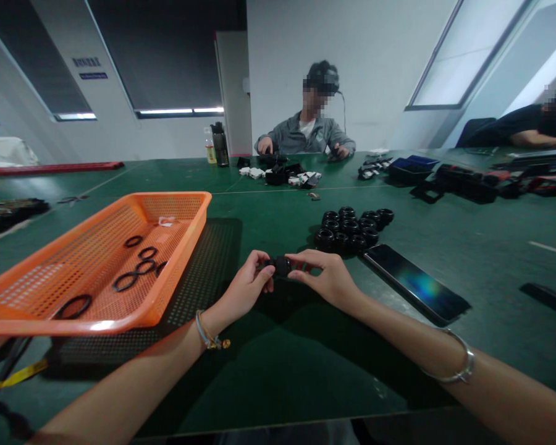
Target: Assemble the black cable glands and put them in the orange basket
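Note:
Both my hands meet over the green table around one small black cylindrical part [282, 266]. My left hand [252, 278] pinches its left end between thumb and fingers. The thumb and fingers of my right hand [322, 275] close on its right end. Fine detail of the part is too dark to make out. Beyond my right hand, a cluster of several black ring-shaped parts [349, 227] is grouped on the table. To my left, an orange perforated basket [185, 272] contains several thin black rings [126, 282] and a small white scrap.
A smartphone [414, 281] lies right of my right hand, with a dark flat piece [545, 296] farther right. Across the green table [269, 216], a co-worker [306, 133] sits behind black and white parts. A dark bottle [219, 145] and blue trays [410, 170] stand at the back.

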`<state>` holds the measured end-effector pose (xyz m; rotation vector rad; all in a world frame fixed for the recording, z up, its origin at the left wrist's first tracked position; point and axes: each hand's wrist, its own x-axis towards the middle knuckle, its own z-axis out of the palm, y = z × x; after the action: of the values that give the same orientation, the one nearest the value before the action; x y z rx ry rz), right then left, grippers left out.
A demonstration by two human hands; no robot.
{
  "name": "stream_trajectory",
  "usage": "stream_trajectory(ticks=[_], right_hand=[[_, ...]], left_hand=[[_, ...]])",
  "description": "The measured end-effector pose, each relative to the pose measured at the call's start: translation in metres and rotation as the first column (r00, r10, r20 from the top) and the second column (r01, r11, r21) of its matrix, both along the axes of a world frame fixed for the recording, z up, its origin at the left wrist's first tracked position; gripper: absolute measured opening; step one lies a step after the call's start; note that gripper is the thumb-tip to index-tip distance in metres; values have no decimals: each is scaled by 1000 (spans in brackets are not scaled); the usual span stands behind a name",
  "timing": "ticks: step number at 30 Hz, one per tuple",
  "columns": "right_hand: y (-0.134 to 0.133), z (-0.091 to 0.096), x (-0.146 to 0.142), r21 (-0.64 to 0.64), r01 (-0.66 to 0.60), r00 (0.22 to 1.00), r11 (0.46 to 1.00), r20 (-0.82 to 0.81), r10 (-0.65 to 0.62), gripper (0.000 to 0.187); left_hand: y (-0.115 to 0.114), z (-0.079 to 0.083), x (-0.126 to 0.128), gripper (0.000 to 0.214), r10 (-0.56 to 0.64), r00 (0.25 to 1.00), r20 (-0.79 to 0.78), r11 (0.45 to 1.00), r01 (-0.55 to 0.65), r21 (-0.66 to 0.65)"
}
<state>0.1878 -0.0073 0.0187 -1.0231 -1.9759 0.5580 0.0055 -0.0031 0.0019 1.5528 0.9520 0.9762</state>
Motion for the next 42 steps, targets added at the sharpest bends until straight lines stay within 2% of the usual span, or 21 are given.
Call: stream_trajectory(ticks=[8,10,15,21,33,38,42], right_hand=[[1,3,2,-135,-60,998,989,3,61,25],[2,2,1,-131,-50,999,990,-12,48,24],[1,-1,-2,-114,-38,996,993,-84,28,41],[1,-2,0,-42,-11,1000,999,-4,11,30],[0,0,0,-110,-9,1000,994,-22,7,30],[0,1,1,-165,-88,996,982,-47,81,34],[2,0,2,-135,-69,998,989,-2,69,31]], left_hand=[[2,-1,0,19,29,1000,2,998,-28,-57],[2,0,0,20,29,1000,6,997,-29,-65],[1,0,1,19,29,1000,7,998,-29,-59],[2,-2,0,19,13,1000,7,999,-12,-33],[1,-2,-2,14,2,1000,-24,1000,-1,11],[1,-3,-2,13,12,999,-41,1000,-12,8],[1,-2,-1,13,15,999,-49,1000,-16,-7]])
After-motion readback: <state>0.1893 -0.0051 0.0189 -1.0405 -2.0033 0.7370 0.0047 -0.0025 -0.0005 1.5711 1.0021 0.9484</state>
